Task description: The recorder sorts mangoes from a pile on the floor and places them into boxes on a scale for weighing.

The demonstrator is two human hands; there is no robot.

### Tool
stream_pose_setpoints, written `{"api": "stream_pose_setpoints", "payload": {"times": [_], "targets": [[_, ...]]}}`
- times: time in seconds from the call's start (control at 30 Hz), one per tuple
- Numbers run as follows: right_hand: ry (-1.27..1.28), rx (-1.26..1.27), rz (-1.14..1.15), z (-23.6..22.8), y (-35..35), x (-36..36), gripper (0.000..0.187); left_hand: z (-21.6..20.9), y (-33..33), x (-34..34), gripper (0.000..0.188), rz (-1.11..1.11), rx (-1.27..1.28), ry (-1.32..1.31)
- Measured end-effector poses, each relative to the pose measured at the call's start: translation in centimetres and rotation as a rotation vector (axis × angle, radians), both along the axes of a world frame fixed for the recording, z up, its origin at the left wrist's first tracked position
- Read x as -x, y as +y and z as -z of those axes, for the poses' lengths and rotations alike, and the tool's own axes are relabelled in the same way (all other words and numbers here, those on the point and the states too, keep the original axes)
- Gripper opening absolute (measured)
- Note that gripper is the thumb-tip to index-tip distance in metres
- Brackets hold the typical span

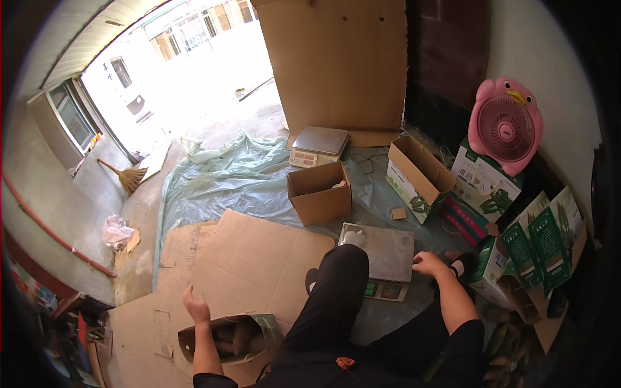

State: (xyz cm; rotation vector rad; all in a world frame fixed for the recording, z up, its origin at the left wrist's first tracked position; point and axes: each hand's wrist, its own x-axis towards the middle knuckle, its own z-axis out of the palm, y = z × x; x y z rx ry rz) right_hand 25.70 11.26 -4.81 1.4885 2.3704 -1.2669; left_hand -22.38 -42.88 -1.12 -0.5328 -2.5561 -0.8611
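My left hand (197,306) is raised over the cardboard by an open carton (272,323), its fingers apart and nothing visible in them. Inside that carton lie several long brownish roots or vegetables (240,338), partly covered by my forearm. At the right edge of a flat metal-topped scale (388,249), my right hand (428,264) has its fingers bent together; whether they pinch anything cannot be made out. A small whitish object (353,238) rests on the scale's far left corner. My left knee overlaps the scale's near left side.
Beyond the scale are an open brown box (320,194) and a second scale (321,143). To the right stand a green-and-white carton (414,174), a pink fan (506,129) and more printed cartons (546,242). Plastic sheeting (220,184) and flattened cardboard (259,258) cover the floor.
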Motion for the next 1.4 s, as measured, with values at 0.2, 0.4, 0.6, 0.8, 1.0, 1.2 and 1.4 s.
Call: {"api": "stream_pose_setpoints", "payload": {"times": [0.2,0.4,0.6,0.8,1.0,1.2,1.4], "targets": [[-0.033,-0.189,-0.096,-0.2,-0.6,-0.3,0.045,-2.0,15.8,-8.0,0.032,0.613,-0.077,-0.362],[0.012,-0.205,-0.094,-1.2,-0.9,-0.3,0.045,6.6,26.1,-13.8,0.043,0.766,-0.277,-1.243],[0.048,-0.187,-0.107,-2.6,-1.6,-0.5,0.044,10.0,27.1,-14.5,0.052,0.638,-0.143,-1.569],[0.073,-0.138,-0.126,-3.2,-2.2,-0.1,0.043,12.7,24.4,-16.2,0.049,0.545,-0.182,-1.484],[0.079,-0.228,-0.144,-1.1,-1.8,0.0,0.042,12.8,24.4,-13.9,0.048,0.575,-0.058,-1.442],[0.010,-0.231,-0.156,-2.8,-2.2,2.1,0.042,12.2,25.4,-12.8,0.047,0.737,0.231,-1.464],[0.033,-0.239,-0.094,-3.2,-2.2,-0.3,0.041,11.6,27.6,-13.7,0.046,0.815,0.252,-1.372]]}}
